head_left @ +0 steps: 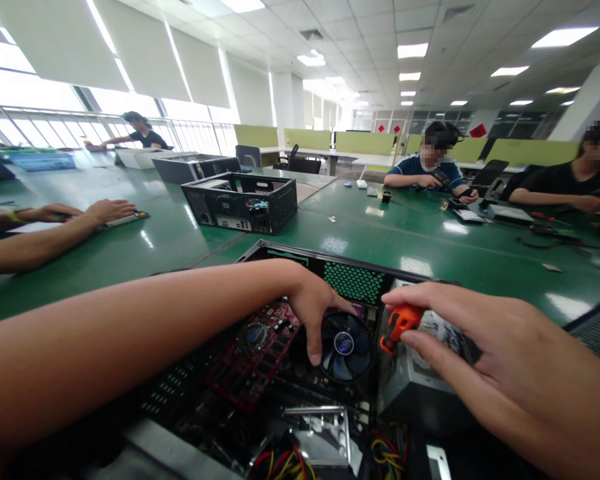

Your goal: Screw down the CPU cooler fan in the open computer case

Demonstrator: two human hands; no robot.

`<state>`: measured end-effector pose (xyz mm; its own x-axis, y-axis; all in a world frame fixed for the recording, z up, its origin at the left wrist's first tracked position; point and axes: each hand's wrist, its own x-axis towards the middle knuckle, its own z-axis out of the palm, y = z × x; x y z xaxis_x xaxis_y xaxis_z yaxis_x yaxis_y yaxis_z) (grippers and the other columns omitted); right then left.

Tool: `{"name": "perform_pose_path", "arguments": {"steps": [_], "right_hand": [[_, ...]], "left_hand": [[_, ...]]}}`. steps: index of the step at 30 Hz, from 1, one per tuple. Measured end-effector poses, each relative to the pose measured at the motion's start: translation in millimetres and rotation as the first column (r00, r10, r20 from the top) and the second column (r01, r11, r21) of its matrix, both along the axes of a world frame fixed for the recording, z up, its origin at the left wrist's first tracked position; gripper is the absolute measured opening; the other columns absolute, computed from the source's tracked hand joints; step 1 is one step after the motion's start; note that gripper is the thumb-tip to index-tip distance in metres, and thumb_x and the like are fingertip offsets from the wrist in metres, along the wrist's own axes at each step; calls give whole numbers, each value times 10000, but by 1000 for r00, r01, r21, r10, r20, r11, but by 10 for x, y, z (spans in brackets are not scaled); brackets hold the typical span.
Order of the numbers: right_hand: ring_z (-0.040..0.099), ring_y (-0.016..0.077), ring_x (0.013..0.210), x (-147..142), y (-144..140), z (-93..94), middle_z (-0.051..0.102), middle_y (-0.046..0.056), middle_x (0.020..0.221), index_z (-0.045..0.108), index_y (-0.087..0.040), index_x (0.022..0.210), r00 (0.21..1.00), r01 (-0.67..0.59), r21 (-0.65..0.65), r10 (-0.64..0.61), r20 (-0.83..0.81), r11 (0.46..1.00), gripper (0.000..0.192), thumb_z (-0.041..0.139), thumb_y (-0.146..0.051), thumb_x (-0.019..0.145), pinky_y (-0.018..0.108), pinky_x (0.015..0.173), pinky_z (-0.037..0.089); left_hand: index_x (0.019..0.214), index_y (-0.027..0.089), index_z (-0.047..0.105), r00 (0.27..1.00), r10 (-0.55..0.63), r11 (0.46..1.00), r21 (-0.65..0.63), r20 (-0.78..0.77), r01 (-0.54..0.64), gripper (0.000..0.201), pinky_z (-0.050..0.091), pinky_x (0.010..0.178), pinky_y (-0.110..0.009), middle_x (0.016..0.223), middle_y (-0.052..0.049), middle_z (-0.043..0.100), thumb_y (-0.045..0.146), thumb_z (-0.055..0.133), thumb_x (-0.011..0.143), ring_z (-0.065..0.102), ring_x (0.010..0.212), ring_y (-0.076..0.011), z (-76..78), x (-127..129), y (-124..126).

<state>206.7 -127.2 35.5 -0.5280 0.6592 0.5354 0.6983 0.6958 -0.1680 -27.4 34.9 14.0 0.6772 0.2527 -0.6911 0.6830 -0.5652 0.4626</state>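
An open black computer case (330, 261) lies in front of me on the green table (410, 233). Inside sit a red circuit card (260, 347), a round black cooling fan (347, 347) and a grey power supply (410, 380). My left hand (313, 303) reaches into the case and its fingers rest on the fan's rim. My right hand (485, 347) holds an orange-handled screwdriver (397, 325) between thumb and fingers, just right of the fan. Bundles of coloured wires (285, 463) lie at the case's near end.
A second open black case (243, 200) stands further back, with another case (193, 167) behind it. A person's forearms (55, 227) rest on the table at left. Two people sit at the far right with tools and parts. A mesh panel (597, 327) is at right.
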Motion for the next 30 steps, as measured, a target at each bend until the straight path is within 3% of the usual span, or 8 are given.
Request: {"name": "perform_pose_path", "arguments": {"steps": [3, 6, 11, 17, 22, 26, 30], "right_hand": [[857, 195, 904, -4, -59, -20, 881, 0, 1105, 728, -307, 1248, 999, -14, -11, 14, -43, 1000, 237, 566, -252, 1084, 286, 816, 708], [854, 167, 964, -84, -117, -17, 872, -44, 1148, 682, -355, 1285, 997, -38, -1, 37, -72, 999, 239, 578, -259, 1092, 232, 808, 689], [853, 141, 1017, -262, -120, 70, 880, -14, 1190, 742, -298, 1165, 984, -172, -99, 168, -54, 980, 337, 484, -113, 1051, 191, 892, 660], [855, 130, 1030, -236, -120, 49, 885, -20, 1197, 722, -294, 1209, 984, -163, -53, 158, -78, 985, 345, 476, -114, 1047, 182, 946, 643], [857, 167, 1032, -248, -121, 42, 886, 6, 1192, 751, -285, 1104, 980, -199, -123, 195, -47, 972, 368, 478, -57, 1007, 214, 861, 673], [846, 141, 1014, -248, -124, 39, 878, -10, 1124, 756, -307, 1181, 981, -191, -142, 184, -57, 971, 350, 503, -108, 1043, 187, 884, 648], [845, 248, 1007, -167, -166, -88, 880, 35, 1079, 799, -334, 1205, 993, -96, -126, 86, -82, 987, 241, 679, -264, 1007, 320, 875, 685]], "left_hand": [[1640, 259, 546, 1000, 5, 1000, -4, 2, -5, 1201, 524, 1183, -384, 1476, -20, 753, 359, 992, 529, 683, 1377, -346, -11, 4, -1], [1604, 246, 592, 1000, -9, 998, 67, 8, 9, 1172, 471, 1236, -387, 1526, -25, 720, 359, 1000, 512, 639, 1433, -360, -14, 2, -9], [1674, 221, 512, 1000, -22, 995, 100, -13, 23, 1253, 433, 1264, -392, 1614, -51, 650, 368, 991, 525, 596, 1486, -358, -11, -18, -8], [1730, 217, 433, 999, -40, 992, 119, 1, 40, 1318, 419, 1273, -398, 1649, -53, 617, 348, 971, 534, 564, 1516, -374, -11, -17, 23], [1727, 271, 437, 999, -39, 993, 107, -29, 42, 1313, 421, 1274, -408, 1610, -19, 655, 357, 969, 529, 577, 1506, -368, -19, -5, 37], [1729, 222, 434, 1000, -28, 993, 118, -4, 29, 1329, 426, 1271, -397, 1657, -51, 608, 347, 980, 523, 578, 1504, -366, -6, -5, 3], [1725, 209, 440, 1000, -24, 993, 117, -19, 26, 1334, 427, 1269, -388, 1640, -55, 626, 359, 987, 517, 574, 1507, -373, 2, -8, -12]]}}
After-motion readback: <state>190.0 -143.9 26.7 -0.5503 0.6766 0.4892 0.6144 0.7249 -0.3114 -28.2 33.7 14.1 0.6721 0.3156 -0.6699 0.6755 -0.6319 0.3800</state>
